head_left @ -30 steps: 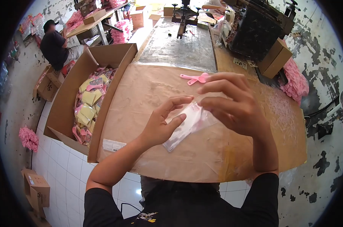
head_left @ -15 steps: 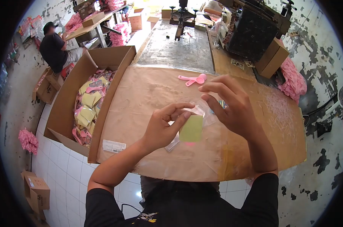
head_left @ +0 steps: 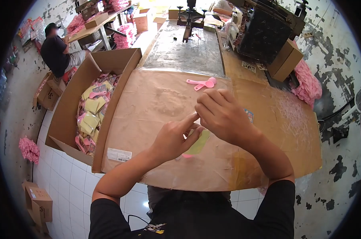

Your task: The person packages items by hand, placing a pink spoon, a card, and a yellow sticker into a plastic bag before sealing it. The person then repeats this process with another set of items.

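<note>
My left hand (head_left: pixel 173 137) is closed on a clear plastic packet that holds a yellow-green card (head_left: pixel 200 144). A bit of pink shows at the packet's lower end. My right hand (head_left: pixel 222 119) is closed, its fingertips pinching at the packet's top edge and meeting my left fingertips. The right fingers cover much of that top part. Beyond the hands, pink measuring spoons (head_left: pixel 204 83) lie on the brown paper-covered table (head_left: pixel 156 95). A small printed blue card (head_left: pixel 249 115) shows partly past my right wrist.
At the left stands a long cardboard box (head_left: pixel 120 95) of packets with yellow cards and pink spoons. A white label (head_left: pixel 119 154) is on the table's left edge. A metal plate with a clamp press (head_left: pixel 187 34) lies ahead. Another person (head_left: pixel 55 51) sits far left.
My right hand has come down and left, from open above the packet to a pinch at its top edge. The packet has tilted, and my right hand hides more of it.
</note>
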A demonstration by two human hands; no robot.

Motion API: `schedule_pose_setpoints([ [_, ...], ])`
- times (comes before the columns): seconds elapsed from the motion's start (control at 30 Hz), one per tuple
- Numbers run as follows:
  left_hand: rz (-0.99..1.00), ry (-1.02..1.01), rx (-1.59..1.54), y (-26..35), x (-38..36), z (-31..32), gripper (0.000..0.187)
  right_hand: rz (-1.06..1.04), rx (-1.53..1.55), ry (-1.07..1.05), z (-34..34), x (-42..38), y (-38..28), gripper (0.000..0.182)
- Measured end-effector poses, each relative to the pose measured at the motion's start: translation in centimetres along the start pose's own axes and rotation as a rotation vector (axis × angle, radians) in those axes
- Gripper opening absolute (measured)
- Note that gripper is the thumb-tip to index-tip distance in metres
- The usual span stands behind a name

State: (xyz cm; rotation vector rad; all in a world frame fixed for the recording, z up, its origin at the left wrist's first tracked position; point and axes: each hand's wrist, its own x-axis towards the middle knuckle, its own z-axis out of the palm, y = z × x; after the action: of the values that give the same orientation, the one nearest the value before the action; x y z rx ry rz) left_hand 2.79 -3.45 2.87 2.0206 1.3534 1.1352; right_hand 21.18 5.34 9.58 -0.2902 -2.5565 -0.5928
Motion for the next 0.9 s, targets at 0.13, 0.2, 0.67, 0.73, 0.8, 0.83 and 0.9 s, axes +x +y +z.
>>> schedule_pose_setpoints([
  [0.13,0.02,0.034,-0.184,-0.9,0.2,0.5,0.043,0.245,0.223,0.049,0.4,-0.4,1.5,0.013],
  [0.2,-0.078,-0.003,-0.386,-0.7,0.2,0.0,0.042,0.476,0.394,0.056,-1.1,-1.5,3.2,0.007],
  [0.67,-0.284,-0.018,-0.744,-2.2,1.1,-0.9,0.044,0.992,-0.646,-0.349,-1.6,-32.6,19.6,0.065],
  [0.73,-0.286,0.004,-0.739,-2.0,1.4,-0.9,0.043,0.918,-0.516,-0.217,-2.5,-28.5,17.7,0.059],
  [0.8,-0.277,0.019,-0.754,-1.8,1.4,-0.5,0.042,0.87,-0.222,-0.075,-3.1,-23.0,14.3,0.05],
  [0.83,-0.265,0.032,-0.731,-1.8,1.4,-0.3,0.041,0.847,0.001,0.01,-3.0,-20.1,12.8,0.044],
  [0.9,-0.239,0.058,-0.681,-1.9,1.2,0.2,0.04,0.816,0.495,-0.019,-2.7,-14.1,8.2,0.035],
])
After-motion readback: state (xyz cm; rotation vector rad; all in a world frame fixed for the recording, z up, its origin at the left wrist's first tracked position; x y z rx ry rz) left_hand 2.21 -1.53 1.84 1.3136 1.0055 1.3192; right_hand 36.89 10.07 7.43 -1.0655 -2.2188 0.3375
